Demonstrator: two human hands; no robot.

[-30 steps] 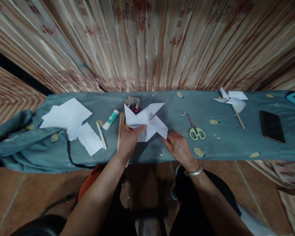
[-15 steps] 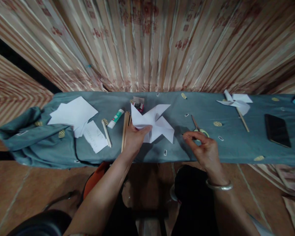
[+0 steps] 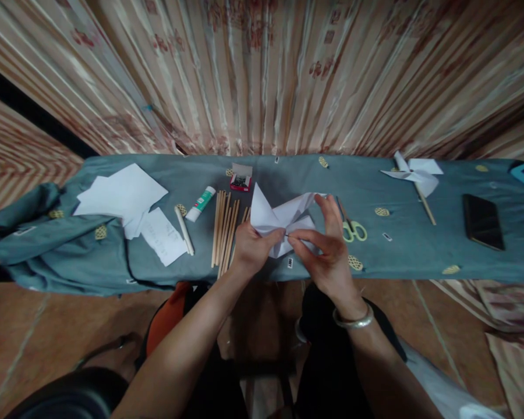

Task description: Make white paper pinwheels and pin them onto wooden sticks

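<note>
A white paper pinwheel (image 3: 283, 218) is held up over the middle of the table. My left hand (image 3: 255, 247) is closed on it from the left, with the thumb pressed near its centre. At that centre, my right hand (image 3: 325, 250) pinches a small dark pin (image 3: 287, 235) between thumb and index finger; its far end is hidden. The other right fingers are raised beside the right blades. Just left of the pinwheel lie several wooden sticks (image 3: 223, 230), partly behind my left hand. A small open red box (image 3: 241, 181) of dark bits stands behind them.
Green-handled scissors (image 3: 354, 230) lie right of my right hand. Further right are a finished pinwheel on a stick (image 3: 424, 198) and a black phone (image 3: 483, 221). On the left lie a glue stick (image 3: 201, 203), a white rolled stick (image 3: 184, 230) and white paper sheets (image 3: 126, 195).
My right hand has moved left from beside the scissors to the pinwheel's centre, bringing the small pin to it. The pinwheel is tilted and gathered more between both hands.
</note>
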